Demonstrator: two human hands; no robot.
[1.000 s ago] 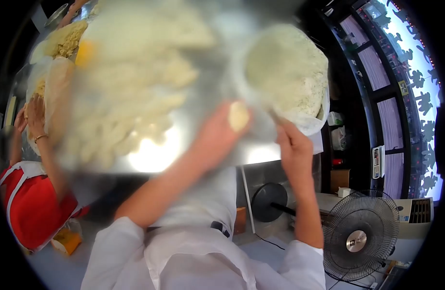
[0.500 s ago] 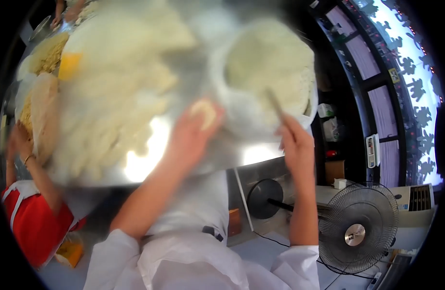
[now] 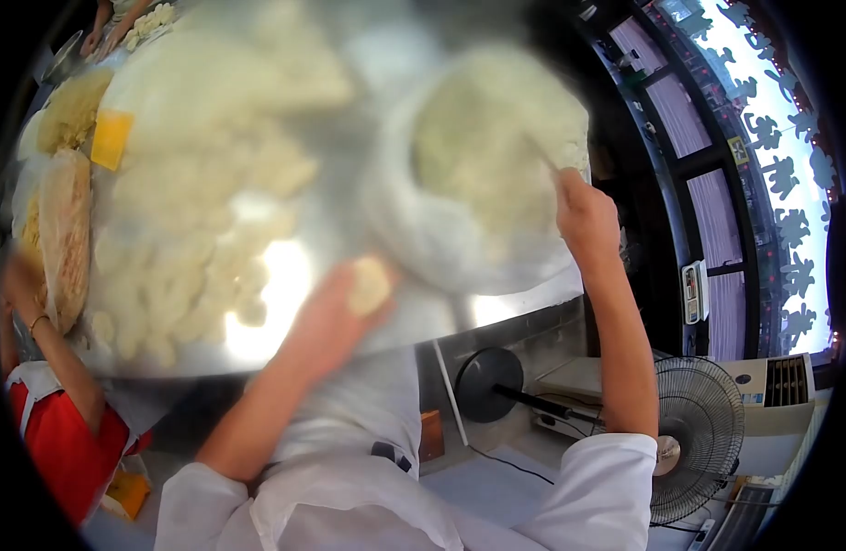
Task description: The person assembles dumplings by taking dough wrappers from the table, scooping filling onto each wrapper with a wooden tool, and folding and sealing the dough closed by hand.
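My left hand [image 3: 327,312] is cupped around a pale round piece of dough [image 3: 369,285] above the metal table's near edge. My right hand [image 3: 588,216] grips the handle of a thin stick-like tool [image 3: 546,158]; its far end dips toward a pale greenish mass of filling [image 3: 478,119], where blur hides its shape. The filling sits in a large round container lined with whitish plastic [image 3: 414,230], right of the left hand. Many small pale dough pieces [image 3: 180,285] lie on the table to the left, partly hazy.
At the left, a co-worker in a red apron [image 3: 69,450] has a hand near a long brown-filled plastic bag [image 3: 69,243]. A yellow card [image 3: 112,140] lies beyond it. Another person's hands [image 3: 106,37] show at the far left. A standing fan [image 3: 699,441] is at lower right.
My left hand has moved down and slightly left, nearer my body, with the dough. My right hand has shifted up and right with the tool. The whole view has shifted a little.
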